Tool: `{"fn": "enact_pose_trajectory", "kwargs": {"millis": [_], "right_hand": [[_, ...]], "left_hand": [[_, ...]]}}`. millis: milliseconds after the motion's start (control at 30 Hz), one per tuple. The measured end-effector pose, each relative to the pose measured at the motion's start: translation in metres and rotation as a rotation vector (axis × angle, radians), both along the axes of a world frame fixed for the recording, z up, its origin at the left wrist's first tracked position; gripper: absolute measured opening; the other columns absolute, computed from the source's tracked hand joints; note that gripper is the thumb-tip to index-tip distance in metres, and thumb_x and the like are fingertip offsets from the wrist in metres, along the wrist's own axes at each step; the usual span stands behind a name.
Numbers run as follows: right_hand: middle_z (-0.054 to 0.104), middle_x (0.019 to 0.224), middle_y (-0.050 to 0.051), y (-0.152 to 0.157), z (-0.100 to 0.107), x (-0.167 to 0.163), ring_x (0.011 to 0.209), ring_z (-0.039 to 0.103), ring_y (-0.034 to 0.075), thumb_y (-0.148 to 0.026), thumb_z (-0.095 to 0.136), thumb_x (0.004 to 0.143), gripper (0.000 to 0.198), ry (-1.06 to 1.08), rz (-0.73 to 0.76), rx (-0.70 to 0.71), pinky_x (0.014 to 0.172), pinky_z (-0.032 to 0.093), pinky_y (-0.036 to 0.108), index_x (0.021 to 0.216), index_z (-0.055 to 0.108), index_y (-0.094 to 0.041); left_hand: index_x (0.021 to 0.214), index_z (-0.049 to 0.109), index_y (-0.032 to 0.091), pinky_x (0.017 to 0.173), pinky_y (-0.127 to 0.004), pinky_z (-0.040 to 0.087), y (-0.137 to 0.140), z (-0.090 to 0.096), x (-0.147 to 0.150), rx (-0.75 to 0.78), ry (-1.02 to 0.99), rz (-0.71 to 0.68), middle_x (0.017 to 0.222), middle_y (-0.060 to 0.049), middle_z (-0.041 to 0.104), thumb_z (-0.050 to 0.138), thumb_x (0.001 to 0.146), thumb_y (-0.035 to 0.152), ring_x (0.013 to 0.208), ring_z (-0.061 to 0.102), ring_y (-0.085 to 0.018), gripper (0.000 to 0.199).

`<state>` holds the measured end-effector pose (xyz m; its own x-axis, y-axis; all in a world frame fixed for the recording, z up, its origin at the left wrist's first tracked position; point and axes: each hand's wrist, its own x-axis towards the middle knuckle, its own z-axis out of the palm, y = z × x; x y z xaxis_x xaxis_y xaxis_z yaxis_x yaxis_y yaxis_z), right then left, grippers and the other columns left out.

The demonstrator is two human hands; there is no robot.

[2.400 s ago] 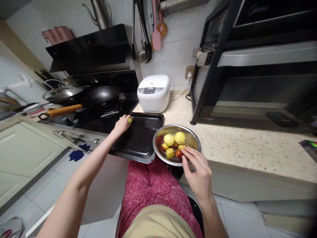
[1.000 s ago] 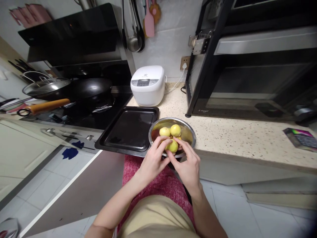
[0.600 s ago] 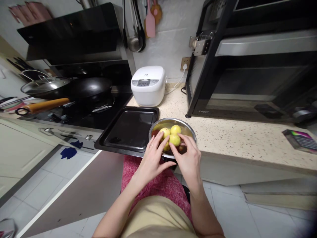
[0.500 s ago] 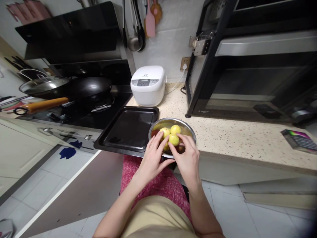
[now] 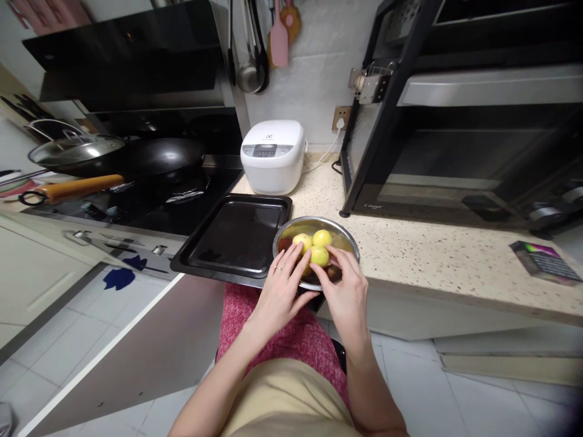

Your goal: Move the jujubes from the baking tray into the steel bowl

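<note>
Nearest the camera, the left hand (image 5: pixel 281 291) and the right hand (image 5: pixel 348 291) both reach forward over the near rim of a round, shiny steel bowl (image 5: pixel 348 238) that sits at the front edge of the speckled beige stone countertop (image 5: pixel 423 255). The right hand pinches a small yellow-green round fruit (image 5: pixel 319 255) between thumb and fingers, just above the other fruits in the bowl. The left hand's fingers (image 5: pixel 291 264) are loosely spread and lie beside that fruit; whether they grip anything, I cannot tell. Two more yellow-green fruits (image 5: pixel 322 237) lie just behind it, and some dark red ones are partly hidden under the hands.

Touching the bowl's left side lies a black rectangular metal baking tray (image 5: pixel 237 237), part of it overhanging the counter edge. Beyond the tray stands a white electric rice cooker (image 5: pixel 272 155) against the wall. To the left, a black wok with an orange handle (image 5: pixel 155 161) rests on the dark hob. To the right, a black countertop oven (image 5: pixel 455 109) fills the far side of the counter.
</note>
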<state>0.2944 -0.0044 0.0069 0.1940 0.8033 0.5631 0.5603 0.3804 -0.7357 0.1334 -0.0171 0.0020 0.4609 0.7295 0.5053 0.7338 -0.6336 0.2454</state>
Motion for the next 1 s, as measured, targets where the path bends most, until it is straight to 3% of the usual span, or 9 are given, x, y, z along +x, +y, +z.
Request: {"fn": "enact_pose_trajectory", "kwargs": {"millis": [433,1000], "right_hand": [[0.072,0.115,0.009,-0.0053,-0.0008,0.0036,0.104,0.072,0.025,-0.034,0.069,0.094,0.027,-0.028,0.005,0.016,0.095,0.059,0.042,0.12,0.07,-0.023],[0.074,0.112,0.009,0.0001,-0.0025,0.0018,0.095,0.073,0.023,-0.032,0.065,0.096,0.023,-0.033,0.008,0.013,0.09,0.06,0.041,0.116,0.071,-0.023]], "left_hand": [[0.169,0.004,0.02,0.125,-0.058,0.033,-0.0024,-0.0014,-0.0009,-0.009,-0.003,0.011,0.17,-0.022,0.028,0.062,0.1,0.038,0.16,0.025,-0.034,0.092],[0.168,0.003,0.019,0.126,-0.055,0.032,0.0012,0.0026,-0.0006,-0.023,0.055,0.023,0.17,-0.022,0.027,0.062,0.101,0.038,0.161,0.024,-0.032,0.091]]}}
